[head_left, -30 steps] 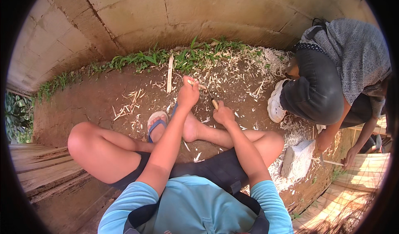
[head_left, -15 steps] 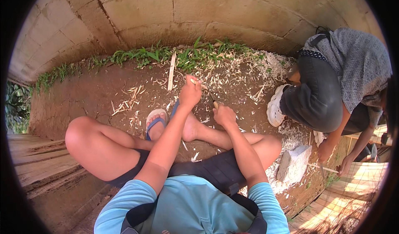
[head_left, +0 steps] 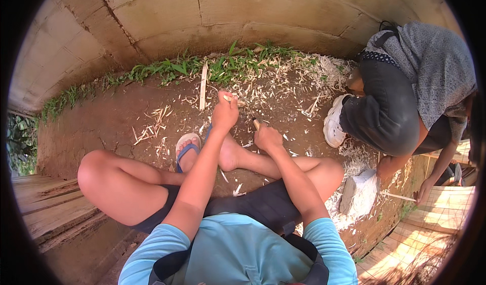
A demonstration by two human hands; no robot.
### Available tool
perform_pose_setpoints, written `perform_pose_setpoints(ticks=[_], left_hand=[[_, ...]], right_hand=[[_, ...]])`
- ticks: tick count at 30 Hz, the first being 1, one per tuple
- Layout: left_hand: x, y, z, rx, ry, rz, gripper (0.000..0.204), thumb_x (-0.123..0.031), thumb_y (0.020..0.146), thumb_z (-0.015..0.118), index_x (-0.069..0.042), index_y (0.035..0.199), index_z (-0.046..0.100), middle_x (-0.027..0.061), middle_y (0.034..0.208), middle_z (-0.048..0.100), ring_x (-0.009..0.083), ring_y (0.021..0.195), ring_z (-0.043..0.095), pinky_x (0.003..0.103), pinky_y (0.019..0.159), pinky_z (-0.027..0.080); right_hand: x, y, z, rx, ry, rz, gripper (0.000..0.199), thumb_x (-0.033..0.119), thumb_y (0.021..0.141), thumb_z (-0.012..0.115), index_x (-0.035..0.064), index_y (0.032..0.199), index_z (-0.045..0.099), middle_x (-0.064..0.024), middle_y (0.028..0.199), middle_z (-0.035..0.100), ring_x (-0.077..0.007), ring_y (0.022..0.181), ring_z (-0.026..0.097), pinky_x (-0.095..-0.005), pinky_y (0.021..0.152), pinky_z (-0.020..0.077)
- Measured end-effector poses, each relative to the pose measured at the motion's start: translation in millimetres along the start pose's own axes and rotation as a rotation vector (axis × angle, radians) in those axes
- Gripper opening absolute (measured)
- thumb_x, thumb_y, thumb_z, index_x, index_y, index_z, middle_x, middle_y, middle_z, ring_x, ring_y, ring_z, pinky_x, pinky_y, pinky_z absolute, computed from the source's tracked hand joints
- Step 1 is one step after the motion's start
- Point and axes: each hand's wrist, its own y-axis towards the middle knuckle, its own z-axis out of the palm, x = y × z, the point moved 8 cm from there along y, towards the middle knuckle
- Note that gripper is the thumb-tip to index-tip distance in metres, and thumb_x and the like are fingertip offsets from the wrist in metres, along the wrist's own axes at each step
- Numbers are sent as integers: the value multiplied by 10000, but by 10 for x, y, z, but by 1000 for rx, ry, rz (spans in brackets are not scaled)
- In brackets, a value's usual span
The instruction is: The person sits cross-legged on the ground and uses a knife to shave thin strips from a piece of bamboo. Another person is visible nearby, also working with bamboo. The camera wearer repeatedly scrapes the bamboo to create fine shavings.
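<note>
My left hand is closed round a thin pale strip of wood or bamboo, whose end shows between thumb and fingers. To its right and a little nearer, my right hand grips a knife by its light wooden handle. The narrow dark blade points up and to the left, close to the strip; whether the two touch I cannot tell. Both hands are held above the ground, just beyond my crossed legs.
Pale shavings litter the dirt; a flat slat lies near the grass along the block wall. At right a co-worker crouches with a thin stick beside a whitish block. Boards stand at left.
My hands have hardly shifted and keep their holds on the strip and the knife. The co-worker's nearer hand has moved up and left, away from the stick toward the block.
</note>
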Motion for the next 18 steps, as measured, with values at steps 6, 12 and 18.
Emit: perform_pose_setpoints(ticks=[6,12,18], left_hand=[[-8,21,-33,-17,37,-21,286,-309,964,509,-113,1141,399,238,862,668,466,833,633,552,728,465],[-42,24,12,-36,66,15,270,-310,968,500,-108,1116,399,247,815,660,476,806,629,554,716,465],[-10,-15,16,-10,47,18,284,-318,968,496,-107,1131,399,243,830,664,475,808,631,557,721,468]], right_hand=[[112,-100,-341,-113,128,-91,380,323,897,564,12,1115,588,-232,953,688,-404,892,669,-500,783,509],[349,-716,-1233,-739,797,-476,366,332,974,494,18,1161,466,-212,811,671,-409,784,664,-504,648,475],[-88,92,114,91,21,51,449,355,932,512,19,1230,499,-265,1058,660,-401,1012,645,-497,879,495]])
